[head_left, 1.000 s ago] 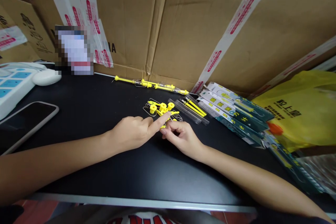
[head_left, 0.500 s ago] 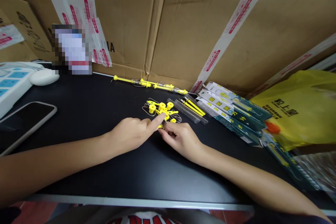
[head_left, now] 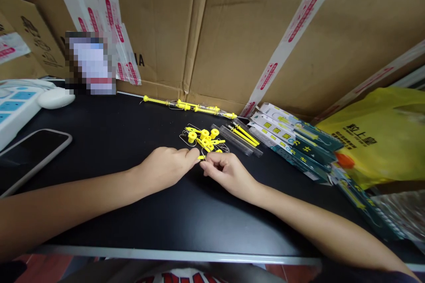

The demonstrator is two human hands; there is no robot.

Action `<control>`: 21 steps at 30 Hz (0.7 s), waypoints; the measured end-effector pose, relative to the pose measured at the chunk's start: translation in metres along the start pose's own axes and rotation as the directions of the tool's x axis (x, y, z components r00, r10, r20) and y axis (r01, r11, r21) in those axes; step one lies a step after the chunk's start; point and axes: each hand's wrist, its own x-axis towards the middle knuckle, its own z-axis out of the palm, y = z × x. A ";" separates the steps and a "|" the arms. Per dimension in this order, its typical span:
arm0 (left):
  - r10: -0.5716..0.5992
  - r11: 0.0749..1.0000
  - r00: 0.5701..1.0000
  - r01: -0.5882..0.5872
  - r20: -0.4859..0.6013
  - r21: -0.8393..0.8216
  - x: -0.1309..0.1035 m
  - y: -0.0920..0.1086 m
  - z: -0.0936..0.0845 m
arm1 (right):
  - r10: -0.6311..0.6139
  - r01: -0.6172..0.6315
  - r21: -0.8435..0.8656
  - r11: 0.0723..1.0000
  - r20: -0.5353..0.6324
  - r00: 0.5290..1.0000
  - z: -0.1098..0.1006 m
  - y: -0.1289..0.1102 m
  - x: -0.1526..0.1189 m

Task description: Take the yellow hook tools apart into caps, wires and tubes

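Over the black tabletop, my left hand (head_left: 172, 166) is closed, pinching a small yellow plastic piece (head_left: 201, 158) whose tip shows between my hands. A thin metal wire hook (head_left: 203, 154) curves up beside that piece. Its end goes into the curled fingers of my right hand (head_left: 230, 174), closed on the hook; those fingers hide the rest of it. Just beyond my fingertips lies a pile of yellow plastic caps (head_left: 205, 135) mixed with bent wire hooks and springs (head_left: 191, 140).
Clear plastic tubes (head_left: 236, 140) and yellow rods (head_left: 245, 135) lie right of the pile. Assembled spring scales (head_left: 189, 106) line the cardboard boxes (head_left: 159, 31). Printed packages (head_left: 295, 141) and a yellow bag (head_left: 375, 137) are at right; a phone (head_left: 29, 154) and power strip (head_left: 16, 108) at left.
My left index finger was stretched over the small parts; it has drawn back and curled in to a pinch on the yellow piece. My right hand has barely moved.
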 end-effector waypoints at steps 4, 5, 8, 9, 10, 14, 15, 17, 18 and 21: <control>-0.023 1.000 1.000 0.023 0.003 -0.013 0.001 0.004 -0.002 | -0.036 0.032 -0.097 0.995 -0.040 0.999 -0.003 -0.001 0.000; -0.021 1.000 1.000 0.021 0.021 -0.016 0.001 0.003 -0.002 | -0.056 0.046 -0.165 0.985 -0.061 0.997 -0.003 -0.002 -0.001; -0.075 0.997 0.989 0.077 0.128 -0.010 0.005 -0.009 -0.006 | -0.107 0.087 -0.310 0.947 -0.049 0.993 0.003 -0.005 -0.007; -0.162 0.987 0.974 0.161 0.157 0.020 0.007 -0.016 -0.009 | -0.120 0.111 -0.326 0.939 -0.010 0.993 0.006 -0.006 -0.009; -0.291 0.957 0.941 0.283 0.172 0.071 0.009 -0.024 -0.012 | -0.137 0.144 -0.324 0.935 0.043 0.990 0.009 -0.007 -0.012; -0.442 0.896 0.894 0.435 0.079 0.091 0.014 -0.045 -0.021 | -0.175 0.198 -0.311 0.930 0.099 0.980 0.007 -0.007 -0.014; -0.419 0.908 0.903 0.413 0.100 0.075 0.014 -0.046 -0.021 | -0.160 0.169 -0.319 0.933 0.056 0.986 0.004 -0.005 -0.011; -0.383 0.923 0.910 0.381 0.160 0.044 0.013 -0.042 -0.017 | -0.121 0.109 -0.338 0.935 -0.016 0.993 -0.004 0.001 -0.004; -0.371 0.928 0.912 0.371 0.177 0.031 0.012 -0.040 -0.014 | -0.110 0.091 -0.346 0.934 -0.034 0.993 -0.008 0.004 -0.001; -0.357 0.933 0.921 0.359 0.155 0.014 0.010 -0.035 -0.008 | -0.087 0.055 -0.377 0.925 -0.068 0.994 -0.016 0.011 0.007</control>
